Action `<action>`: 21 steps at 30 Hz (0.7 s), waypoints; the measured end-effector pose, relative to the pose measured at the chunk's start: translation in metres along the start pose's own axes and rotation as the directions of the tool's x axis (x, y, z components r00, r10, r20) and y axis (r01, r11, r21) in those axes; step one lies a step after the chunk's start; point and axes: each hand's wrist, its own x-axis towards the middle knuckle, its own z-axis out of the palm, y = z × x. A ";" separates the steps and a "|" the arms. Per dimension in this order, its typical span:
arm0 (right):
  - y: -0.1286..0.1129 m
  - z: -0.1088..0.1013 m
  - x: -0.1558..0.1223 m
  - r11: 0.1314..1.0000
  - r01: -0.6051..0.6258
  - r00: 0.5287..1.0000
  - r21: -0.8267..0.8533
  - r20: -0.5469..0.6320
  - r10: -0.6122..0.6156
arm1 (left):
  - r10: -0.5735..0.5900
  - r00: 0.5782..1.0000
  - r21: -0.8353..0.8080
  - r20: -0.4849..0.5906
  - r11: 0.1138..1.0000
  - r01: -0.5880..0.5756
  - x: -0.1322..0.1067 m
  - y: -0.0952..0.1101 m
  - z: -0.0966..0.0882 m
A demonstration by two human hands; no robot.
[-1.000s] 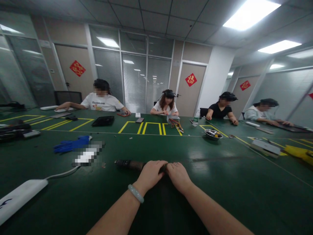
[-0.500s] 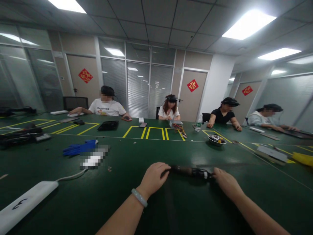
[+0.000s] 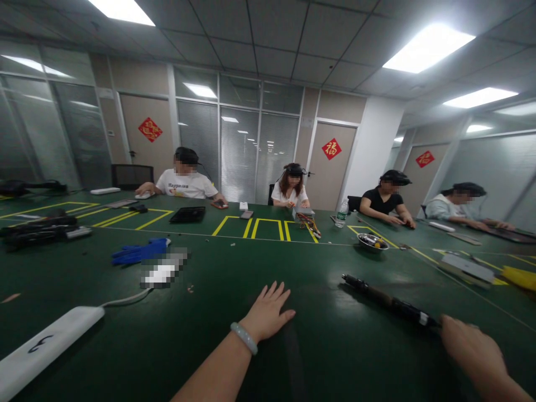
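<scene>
My left hand (image 3: 270,314) lies open over the green table, fingers spread, with nothing in it. A pale bangle (image 3: 244,337) circles that wrist. My right hand (image 3: 473,343) is closed around the rear end of a long black electric screwdriver (image 3: 387,301). The tool slants across the right side, its narrow tip pointing to the far left, away from me. A small white label (image 3: 424,318) shows near its held end. My fingers hide that end.
A blue glove (image 3: 140,251), a white power strip (image 3: 52,352) with a cable and a blurred-out white item lie on the left. Beyond are a metal bowl (image 3: 372,242) with small parts, a water bottle (image 3: 341,214) and a black tray (image 3: 187,214). Several people sit across the table.
My left hand has let go of the screwdriver's front end and opened. My right hand has carried the screwdriver to the right and nearer to me, turning it to a steeper slant.
</scene>
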 end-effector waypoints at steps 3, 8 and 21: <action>-0.075 -0.017 -0.012 0.986 0.138 0.990 -0.090 0.047 -0.134 | -0.006 1.000 -0.011 0.001 1.000 0.006 0.000 -0.001 0.001; -0.236 -0.046 -0.063 0.812 0.489 0.837 0.318 0.089 -0.539 | 0.017 0.999 0.033 -0.048 0.999 -0.015 0.000 0.000 0.003; -0.338 -0.014 -0.111 0.530 0.611 0.518 0.588 0.210 -0.829 | 0.008 0.999 0.119 -0.051 0.993 -0.002 0.002 0.001 0.006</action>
